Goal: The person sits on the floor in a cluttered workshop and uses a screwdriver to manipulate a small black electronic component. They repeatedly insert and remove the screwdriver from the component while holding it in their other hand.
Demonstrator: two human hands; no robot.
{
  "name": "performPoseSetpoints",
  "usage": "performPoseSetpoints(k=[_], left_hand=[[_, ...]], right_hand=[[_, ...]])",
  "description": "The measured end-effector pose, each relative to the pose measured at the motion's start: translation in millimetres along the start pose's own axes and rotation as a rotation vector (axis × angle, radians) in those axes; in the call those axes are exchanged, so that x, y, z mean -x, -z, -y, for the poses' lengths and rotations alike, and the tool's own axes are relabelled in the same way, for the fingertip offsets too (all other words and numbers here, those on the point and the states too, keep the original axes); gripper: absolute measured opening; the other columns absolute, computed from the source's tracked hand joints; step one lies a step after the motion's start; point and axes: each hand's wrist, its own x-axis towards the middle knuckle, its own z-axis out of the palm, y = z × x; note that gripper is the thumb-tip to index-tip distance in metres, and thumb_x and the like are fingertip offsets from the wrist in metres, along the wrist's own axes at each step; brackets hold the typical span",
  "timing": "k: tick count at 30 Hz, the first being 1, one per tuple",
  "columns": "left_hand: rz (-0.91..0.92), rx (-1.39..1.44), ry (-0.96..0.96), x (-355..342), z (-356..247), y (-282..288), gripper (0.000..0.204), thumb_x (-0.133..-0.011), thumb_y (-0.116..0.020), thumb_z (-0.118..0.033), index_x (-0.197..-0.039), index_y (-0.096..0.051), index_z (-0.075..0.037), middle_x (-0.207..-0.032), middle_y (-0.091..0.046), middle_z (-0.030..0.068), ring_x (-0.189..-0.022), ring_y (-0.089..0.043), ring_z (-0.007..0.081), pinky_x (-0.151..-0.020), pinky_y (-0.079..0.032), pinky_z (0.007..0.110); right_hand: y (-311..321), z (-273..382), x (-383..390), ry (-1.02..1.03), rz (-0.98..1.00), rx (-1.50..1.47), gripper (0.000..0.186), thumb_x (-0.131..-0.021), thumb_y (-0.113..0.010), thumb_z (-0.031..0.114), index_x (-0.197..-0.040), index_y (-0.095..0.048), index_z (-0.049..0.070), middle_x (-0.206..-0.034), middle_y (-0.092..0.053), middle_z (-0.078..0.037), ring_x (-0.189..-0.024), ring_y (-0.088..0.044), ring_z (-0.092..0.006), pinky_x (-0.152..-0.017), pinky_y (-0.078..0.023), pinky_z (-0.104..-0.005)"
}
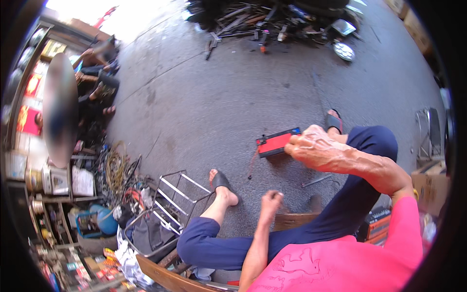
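My right hand (314, 147) is closed at the near right end of a red and black box-shaped device (277, 142), held above the ground in front of my right knee. The device looks like a battery or power unit; which, I cannot tell. A thin red wire (253, 163) with a dark tip hangs from its left end. Over my lap, beside the wooden seat edge (294, 221), my left hand (270, 203) has its fingers curled together. Whether something small is pinched in them is too blurred to tell. A thin rod-like tool (316, 181) lies on the ground below the device.
A metal-framed rack (177, 194) stands by my left foot, near tangled cables (116, 168). Cluttered shelves (58, 199) and seated people line the left. A scrap heap (258, 24) lies ahead, with a round lamp (344, 51). An orange-black case (378, 224) stands right, near a cardboard box (430, 191).
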Motion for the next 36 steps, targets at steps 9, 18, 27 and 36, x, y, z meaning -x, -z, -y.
performPoseSetpoints(k=[9, 18, 27, 36], left_hand=[[0.014, -0.73, -0.328, 39, -61, 22, 0.036, -0.081, -0.057, -0.022, -0.112, -0.052, -0.004, -0.1, -0.056, 0.0186, -0.095, -0.056, 0.0377, -0.08, -0.046, 0.045], [-0.754, -0.355, -0.728, 144, -180, 119, 0.022, -0.078, -0.062, -0.008, -0.099, -0.061, -0.001, -0.102, -0.059, 0.0112, -0.09, -0.059, 0.0186, -0.076, -0.048, 0.028], [-1.42, -0.386, -0.168, 221, -37, 283, 0.045, -0.071, -0.067, -0.01, -0.112, -0.053, 0.004, -0.111, -0.05, 0.0214, -0.101, -0.052, 0.0317, -0.089, -0.041, 0.038], [-1.499, 0.068, -0.052, 230, 93, 355, 0.056, -0.072, -0.07, -0.015, -0.115, -0.042, 0.007, -0.106, -0.051, 0.0214, -0.098, -0.052, 0.0313, -0.09, -0.04, 0.04]], right_hand=[[0, 2, -29, -0.02, 0.075, 0.122, 0.011, -0.059, -0.064, 0.012, -0.066, -0.06, 0.004, -0.065, -0.06, -0.013, -0.065, -0.062, -0.0283, -0.057, -0.046, -0.039], [23, -8, -35, -0.159, 0.04, 0.161, 0.009, -0.057, -0.062, 0.01, -0.063, -0.063, 0.003, -0.066, -0.061, -0.016, -0.068, -0.062, -0.0301, -0.06, -0.047, -0.0397], [23, -8, -38, -0.181, 0.048, 0.123, 0.011, -0.056, -0.06, 0.008, -0.064, -0.061, 0.001, -0.063, -0.059, -0.017, -0.067, -0.061, -0.0315, -0.059, -0.045, -0.04], [40, -23, -16, -0.239, 0.037, 0.068, 0.016, -0.064, -0.066, 0.017, -0.066, -0.061, 0.002, -0.062, -0.06, -0.013, -0.065, -0.061, -0.0289, -0.059, -0.046, -0.0379]])
